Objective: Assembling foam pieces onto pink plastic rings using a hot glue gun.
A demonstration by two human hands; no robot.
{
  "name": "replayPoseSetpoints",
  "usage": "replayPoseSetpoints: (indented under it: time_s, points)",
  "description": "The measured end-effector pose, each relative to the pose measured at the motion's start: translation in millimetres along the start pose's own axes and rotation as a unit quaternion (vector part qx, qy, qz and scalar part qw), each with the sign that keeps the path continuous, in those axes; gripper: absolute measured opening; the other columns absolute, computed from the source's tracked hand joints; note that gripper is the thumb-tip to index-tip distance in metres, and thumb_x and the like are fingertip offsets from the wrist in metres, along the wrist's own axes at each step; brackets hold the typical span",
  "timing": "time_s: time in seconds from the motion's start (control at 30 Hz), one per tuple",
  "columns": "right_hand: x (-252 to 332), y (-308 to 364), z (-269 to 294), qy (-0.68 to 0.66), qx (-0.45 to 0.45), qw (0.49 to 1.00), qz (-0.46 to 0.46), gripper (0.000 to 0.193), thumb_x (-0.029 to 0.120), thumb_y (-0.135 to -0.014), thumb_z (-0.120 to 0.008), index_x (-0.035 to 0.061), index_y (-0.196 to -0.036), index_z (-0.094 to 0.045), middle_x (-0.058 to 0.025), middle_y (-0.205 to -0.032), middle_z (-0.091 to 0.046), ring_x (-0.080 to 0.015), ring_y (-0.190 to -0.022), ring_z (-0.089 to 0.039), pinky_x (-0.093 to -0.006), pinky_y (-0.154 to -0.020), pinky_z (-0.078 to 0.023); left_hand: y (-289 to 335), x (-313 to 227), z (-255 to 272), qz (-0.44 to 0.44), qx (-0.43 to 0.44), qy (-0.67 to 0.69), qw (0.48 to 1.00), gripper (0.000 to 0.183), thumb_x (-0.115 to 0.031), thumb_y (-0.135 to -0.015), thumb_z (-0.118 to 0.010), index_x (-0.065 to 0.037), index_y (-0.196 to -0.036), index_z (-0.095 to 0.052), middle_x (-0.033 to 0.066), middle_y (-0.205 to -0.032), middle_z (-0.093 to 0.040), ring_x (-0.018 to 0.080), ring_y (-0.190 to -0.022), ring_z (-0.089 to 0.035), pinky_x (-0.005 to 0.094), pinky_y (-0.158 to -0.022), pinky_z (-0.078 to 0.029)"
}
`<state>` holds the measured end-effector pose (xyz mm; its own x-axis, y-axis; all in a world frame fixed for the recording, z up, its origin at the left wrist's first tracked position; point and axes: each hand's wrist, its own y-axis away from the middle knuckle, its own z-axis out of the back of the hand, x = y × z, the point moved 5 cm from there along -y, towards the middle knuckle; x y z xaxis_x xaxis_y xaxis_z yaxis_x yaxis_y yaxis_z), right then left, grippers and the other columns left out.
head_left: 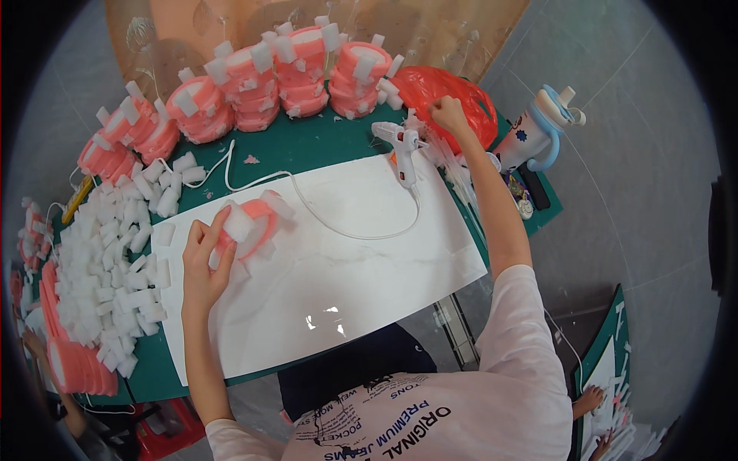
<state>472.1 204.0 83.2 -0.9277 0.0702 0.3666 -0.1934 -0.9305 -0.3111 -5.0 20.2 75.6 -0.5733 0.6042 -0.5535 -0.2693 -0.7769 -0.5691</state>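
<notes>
My left hand (206,261) grips a pink foam ring (270,218) by its left side, above a white board (338,276). White foam blocks (239,223) stick out around the ring. My right hand (451,117) is closed at the far right, against a crumpled red plastic bag (419,83); whatever its fingers hold is hidden. Between the hands, a white glue gun (405,157) rests on the board's far right part, its white cord looping toward the left. Clear sticks (463,192) lie beside the board, under my right forearm.
Stacked pink rings with white blocks (304,73) line the table's far edge. Loose white foam blocks (100,269) heap at the left, beside more pink rings (69,361). A handled bottle (526,131) and a dark phone (535,187) sit at right. Other people's hands (590,401) work nearby.
</notes>
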Motion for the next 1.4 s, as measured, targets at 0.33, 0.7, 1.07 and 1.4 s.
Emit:
replayPoseSetpoints:
  time_s: [0.33,0.7,1.07,1.4]
  points:
    - [6.1,-9.9,19.1,-0.03,0.047,0.997,0.052,0.031,-0.004,-0.069,-0.046,0.0042,-0.088,-0.069,-0.0106,-0.084,-0.067,-0.0195,-0.086,-0.063,-0.0277,-0.08,-0.047,-0.8,2.7,-0.4,0.036,0.023,0.0,0.999,0.047,-0.001,-0.073,-0.057,-0.003,-0.12,-0.052,0.0074,-0.076,-0.038,0.0183,-0.071,-0.042,0.0248,-0.067,-0.036]
    - [58.6,4.7,77.8,-0.128,-0.104,0.97,0.177,0.028,0.003,-0.07,-0.047,0.0053,-0.089,-0.067,-0.0129,-0.085,-0.066,-0.0233,-0.079,-0.064,-0.0291,-0.076,-0.048,0.2,1.8,1.4,0.034,0.022,0.007,0.999,0.046,-0.001,-0.073,-0.057,-0.002,-0.119,-0.052,0.0077,-0.077,-0.038,0.0185,-0.071,-0.042,0.025,-0.068,-0.037]
    - [-9.0,-4.7,-9.0,0.306,0.122,0.939,0.099,0.026,0.006,-0.071,-0.057,0.019,-0.089,-0.069,-0.0078,-0.128,-0.042,-0.0297,-0.119,-0.037,-0.0581,-0.094,-0.029,-1.3,-1.0,-1.3,0.006,-0.001,0.008,1.0,0.048,0.001,-0.072,-0.057,-0.005,-0.12,-0.053,0.0073,-0.074,-0.035,0.0179,-0.066,-0.04,0.0252,-0.062,-0.036]
    - [-16.7,-31.0,-10.3,0.045,0.13,0.987,0.084,0.021,0.009,-0.068,-0.055,0.02,-0.078,-0.069,-0.0027,-0.132,-0.042,-0.0328,-0.125,-0.03,-0.0689,-0.092,-0.019,-2.8,-0.9,1.8,0.012,0.006,0.01,1.0,0.048,0.001,-0.072,-0.057,-0.005,-0.12,-0.053,0.0075,-0.074,-0.035,0.0182,-0.066,-0.039,0.0256,-0.062,-0.036]
